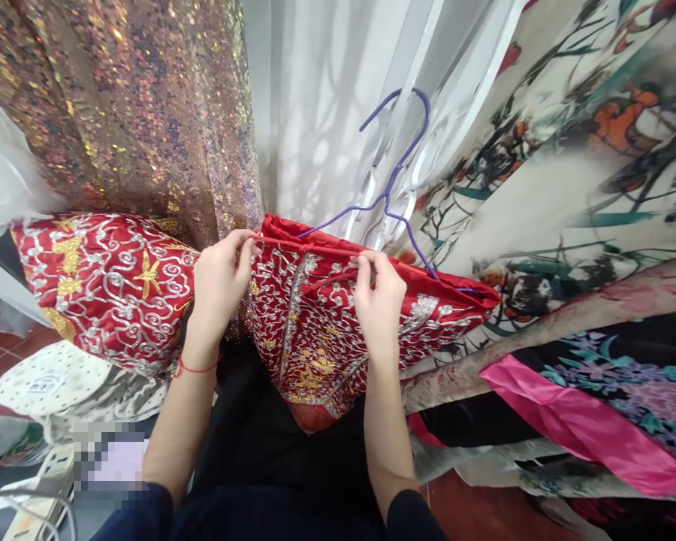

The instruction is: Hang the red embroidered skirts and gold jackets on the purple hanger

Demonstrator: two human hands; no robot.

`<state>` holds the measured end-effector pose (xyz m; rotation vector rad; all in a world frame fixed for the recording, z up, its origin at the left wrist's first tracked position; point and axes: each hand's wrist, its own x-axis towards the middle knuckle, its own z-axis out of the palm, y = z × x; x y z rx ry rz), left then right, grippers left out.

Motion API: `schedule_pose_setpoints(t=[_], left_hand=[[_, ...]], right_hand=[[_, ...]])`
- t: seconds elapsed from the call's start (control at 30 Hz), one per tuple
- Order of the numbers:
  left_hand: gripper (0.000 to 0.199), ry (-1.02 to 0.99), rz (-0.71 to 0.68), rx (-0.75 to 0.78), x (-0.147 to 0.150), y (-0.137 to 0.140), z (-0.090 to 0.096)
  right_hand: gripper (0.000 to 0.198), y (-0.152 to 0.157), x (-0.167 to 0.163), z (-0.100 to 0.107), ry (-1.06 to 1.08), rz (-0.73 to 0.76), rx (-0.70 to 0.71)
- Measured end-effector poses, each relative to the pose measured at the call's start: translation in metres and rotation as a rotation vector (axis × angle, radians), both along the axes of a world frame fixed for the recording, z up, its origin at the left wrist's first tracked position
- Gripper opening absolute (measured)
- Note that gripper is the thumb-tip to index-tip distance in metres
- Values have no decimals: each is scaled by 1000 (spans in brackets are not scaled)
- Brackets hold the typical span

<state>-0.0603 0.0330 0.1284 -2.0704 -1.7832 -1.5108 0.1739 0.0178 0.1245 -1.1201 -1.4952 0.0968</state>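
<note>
I have the left hand (pixel 221 282) left of centre and the right hand (pixel 378 293) right of centre, both pinched on the red cord (pixel 293 243). It stretches between them, sloping slightly down rightward along the embroidered red garment's (pixel 321 330) upper edge, mid-frame.

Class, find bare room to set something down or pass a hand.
Red floor tiles show bare between the right sleeve and pale hanging fabric. A hand could probably pass between the forearms, below the held embroidered garment. Crowded: lower left, around the dotted cream cloth.
</note>
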Motion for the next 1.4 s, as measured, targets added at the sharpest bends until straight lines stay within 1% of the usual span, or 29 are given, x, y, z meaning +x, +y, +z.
schedule_pose_setpoints(t=[0.03,0.1,0.17,0.23,0.3,0.33,0.37,0.43,0.53,0.57,0.63,0.67,0.73,0.8,0.87,0.9,0.93,1.0,1.03,1.07,1.1,1.13,1.17,1.2,1.27,1.33,1.4], left_hand=[[21,-43,-50,-10,2,0,-3],[21,-155,-192,-31,8,0,-12],[30,-277,-380,-55,18,0,-23],[38,-372,-564,-80,27,-2,-30],[41,-443,-666,-77,34,-4,-32],[41,-470,-675,-58,35,-5,-31],[38,-475,-665,-37,35,-7,-29],[28,-398,-635,-13,30,-11,-23],[31,-153,-575,-56,19,-13,-19],[29,-84,-522,-63,16,-12,-20],[24,-16,-354,-26,15,-9,-25],[22,-20,-261,13,16,-6,-28],[20,-108,-124,103,20,-1,-34],[19,-239,-75,166,24,3,-37],[19,-315,-59,203,25,6,-36],[18,-324,-41,222,25,6,-34],[17,-322,-16,244,23,7,-31],[13,-303,31,299,18,7,-22],[11,-280,32,324,16,8,-17],[15,-237,9,337,13,9,-11],[24,-172,-36,338,11,12,-5],[31,-91,-94,325,8,15,1],[35,-1,-153,296,6,19,6],[34,87,-202,249,4,24,11],[26,209,-245,137,1,33,17],[21,240,-242,51,-2,42,18],[21,207,-242,33,-3,47,16]], right_hand=[[22,-2,0,-2,8,13,-22],[21,-7,-1,-7,56,79,-108],[20,-14,-4,-13,154,190,-210],[18,-19,-8,-17,266,303,-268],[17,-23,-11,-21,351,374,-278],[18,-23,-13,-22,377,384,-278],[19,-24,-14,-23,388,377,-283],[24,-22,-15,-24,364,324,-300],[26,-18,-11,-24,219,184,-298],[26,-16,-8,-23,153,128,-290],[25,-12,-4,-23,23,60,-294],[24,-11,-3,-23,-33,65,-307],[22,-10,0,-24,-117,155,-341],[21,-12,3,-23,-174,262,-345],[21,-18,11,-22,-218,287,-270],[21,-22,18,-20,-236,259,-196],[20,-27,26,-18,-249,206,-104],[16,-36,51,-11,-276,36,101],[14,-40,66,-7,-296,-66,186],[13,-44,83,-3,-335,-174,249],[15,-47,100,1,-396,-265,272],[19,-50,117,6,-480,-326,243],[21,-53,134,10,-562,-357,218],[22,-55,149,13,-633,-361,179],[20,-58,175,20,-721,-306,119],[15,-59,191,26,-735,-199,66],[13,-60,198,33,-696,-75,32]])
